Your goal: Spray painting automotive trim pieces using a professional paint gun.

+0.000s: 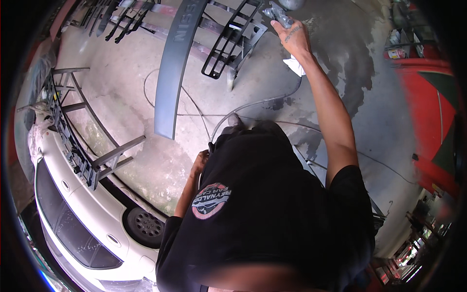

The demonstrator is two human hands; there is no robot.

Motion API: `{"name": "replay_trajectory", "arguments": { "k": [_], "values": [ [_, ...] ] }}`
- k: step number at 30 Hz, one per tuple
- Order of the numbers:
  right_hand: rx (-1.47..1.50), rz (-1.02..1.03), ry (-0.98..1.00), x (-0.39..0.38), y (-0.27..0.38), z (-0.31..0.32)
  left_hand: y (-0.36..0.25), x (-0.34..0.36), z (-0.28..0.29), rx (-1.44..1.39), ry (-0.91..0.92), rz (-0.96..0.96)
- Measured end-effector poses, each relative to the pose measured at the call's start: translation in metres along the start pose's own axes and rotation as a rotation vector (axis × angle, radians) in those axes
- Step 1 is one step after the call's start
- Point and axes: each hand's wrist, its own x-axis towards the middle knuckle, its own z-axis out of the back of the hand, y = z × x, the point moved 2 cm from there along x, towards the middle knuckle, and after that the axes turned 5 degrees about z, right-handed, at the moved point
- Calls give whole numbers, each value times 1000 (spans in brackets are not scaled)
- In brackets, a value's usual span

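Note:
My right hand (293,40) is stretched far forward and closed round a grey metal spray gun (277,14), whose rounded cup (292,4) is cut off by the upper edge. A piece of white paper or cloth (295,66) shows under my right wrist. From below it a dark air hose (258,101) curves back toward my left side. Low at my hip, my left hand (200,160) is curled where the hose passes, partly hidden by my black shirt. Left of the gun hangs or rests a long grey painted panel (177,73) with raised lettering.
Beside the panel a black slatted frame (228,41) rests on a stand (243,53). A metal rack (109,155) and a white car (87,204) stand on my left. Thin cables (194,116) cross the stained concrete floor (131,117). Red bodywork (423,112) is on the right.

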Motion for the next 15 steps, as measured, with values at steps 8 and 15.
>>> {"name": "replay_trajectory", "arguments": {
  "k": [8,15],
  "values": [
    [406,-321,585,-5,36,30,-31,-11,-11,155,-43,-7],
    [100,-224,226,54,-25,6,32,29,-5,446,-48,52]
  ]
}}
